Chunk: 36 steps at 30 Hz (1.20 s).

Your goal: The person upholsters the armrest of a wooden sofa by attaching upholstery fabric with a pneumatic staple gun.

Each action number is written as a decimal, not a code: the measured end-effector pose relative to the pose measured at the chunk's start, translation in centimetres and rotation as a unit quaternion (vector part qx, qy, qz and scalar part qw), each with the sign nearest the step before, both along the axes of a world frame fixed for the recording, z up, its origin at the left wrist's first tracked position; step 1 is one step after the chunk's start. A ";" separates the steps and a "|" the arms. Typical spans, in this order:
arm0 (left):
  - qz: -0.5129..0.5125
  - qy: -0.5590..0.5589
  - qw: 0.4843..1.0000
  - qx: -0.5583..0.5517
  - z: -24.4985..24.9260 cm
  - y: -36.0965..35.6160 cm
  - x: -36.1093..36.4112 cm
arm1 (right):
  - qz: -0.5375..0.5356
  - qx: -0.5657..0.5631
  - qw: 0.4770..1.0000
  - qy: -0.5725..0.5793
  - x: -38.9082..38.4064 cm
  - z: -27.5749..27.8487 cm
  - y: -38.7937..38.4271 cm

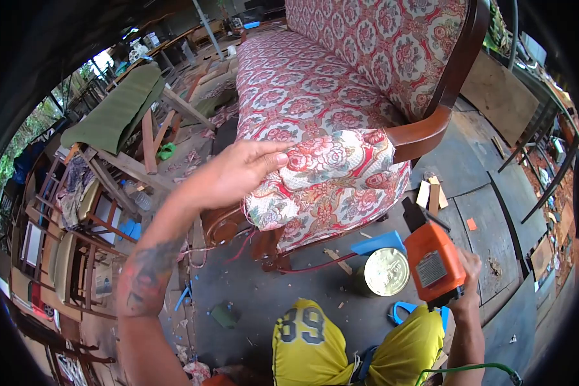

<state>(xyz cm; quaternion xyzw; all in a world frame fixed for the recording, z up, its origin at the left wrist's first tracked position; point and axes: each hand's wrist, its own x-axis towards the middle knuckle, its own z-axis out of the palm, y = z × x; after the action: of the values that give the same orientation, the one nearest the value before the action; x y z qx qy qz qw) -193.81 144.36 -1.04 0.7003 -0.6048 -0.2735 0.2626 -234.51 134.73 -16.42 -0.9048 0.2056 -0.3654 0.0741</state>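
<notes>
A sofa (315,83) in red and white floral fabric, with dark wooden arms, stands in front of me. My left hand (241,168) presses on loose patterned fabric (334,157) at the sofa's near arm, its fingers stretched toward the right. Low on the right, my right hand (468,280) is wrapped round the handle of an orange tool (433,257), whose dark nose points up and left, apart from the sofa. Beside the tool is a round metal can (386,272).
Wood offcuts (433,195) lie on the dark floor right of the sofa. Blue-handled scissors (402,312) are near my right knee. Wooden chair frames (77,257) and a green-covered stand (119,109) fill the left. A green hose (489,367) crosses the lower right.
</notes>
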 end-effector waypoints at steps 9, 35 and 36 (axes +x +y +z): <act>0.041 -0.035 0.999 0.004 0.4 1.5 -0.9 | -0.144 0.150 0.978 0.024 -1.8 1.6 -0.4; 0.421 0.233 0.660 -0.577 -17.3 3.8 -16.0 | 0.017 0.222 0.970 0.096 -6.1 -6.5 -6.3; 0.426 0.295 0.666 -0.537 -17.7 3.2 -16.2 | 0.018 0.237 0.968 0.088 -6.5 -6.8 -6.2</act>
<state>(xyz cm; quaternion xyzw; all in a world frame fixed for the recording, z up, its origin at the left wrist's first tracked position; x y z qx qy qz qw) -210.00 147.57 -18.76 0.5025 -0.1733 0.0479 0.8457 -241.02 128.52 -23.20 -0.8935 0.2760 -0.2243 0.2741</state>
